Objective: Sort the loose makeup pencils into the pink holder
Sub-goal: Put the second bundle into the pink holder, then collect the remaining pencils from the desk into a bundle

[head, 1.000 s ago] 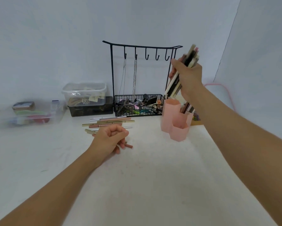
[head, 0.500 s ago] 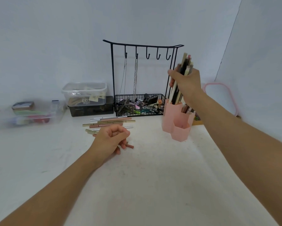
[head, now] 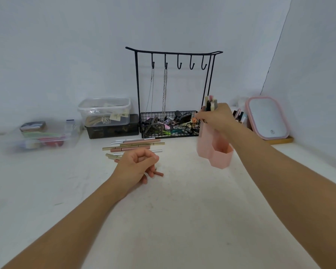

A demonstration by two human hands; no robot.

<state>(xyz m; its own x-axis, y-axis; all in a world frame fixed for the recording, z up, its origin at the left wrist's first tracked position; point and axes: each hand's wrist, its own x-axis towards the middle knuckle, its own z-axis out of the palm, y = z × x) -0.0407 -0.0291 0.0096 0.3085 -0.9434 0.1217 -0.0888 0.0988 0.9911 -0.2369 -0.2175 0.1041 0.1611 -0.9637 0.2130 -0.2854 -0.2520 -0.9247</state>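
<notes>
On the counter, head view: a white counter (head: 182,220) carries everything, with only this one view to go by.
Right hand: the right hand (head: 217,118) is curled round a bundle of pencils (head: 210,102), its grip sitting directly over the tall rear cell of the pink holder (head: 214,152); the lower ends are hidden by the hand and holder wall, so how deep they sit cannot be told.
Left hand: the left hand (head: 138,165) rests on the counter with fingers curled, a pink pencil end (head: 159,173) poking out beneath it; whether it grips that pencil cannot be told.
Loose pencils: a scatter of gold, pink and silver loose pencils (head: 134,145) lies flat just behind the left hand, in front of the black wire rack (head: 171,123).
Surroundings: a clear lidded box (head: 105,111) stands left of the rack, a pink-framed mirror (head: 266,117) to the right.
Stage: likely seating one bundle, with the scatter not yet sorted.
Risk: the holder looks light and narrow; a sideways push from the bundle could tip it.
Risk: letting go before the ends are seated could spill pencils across the counter.
</notes>
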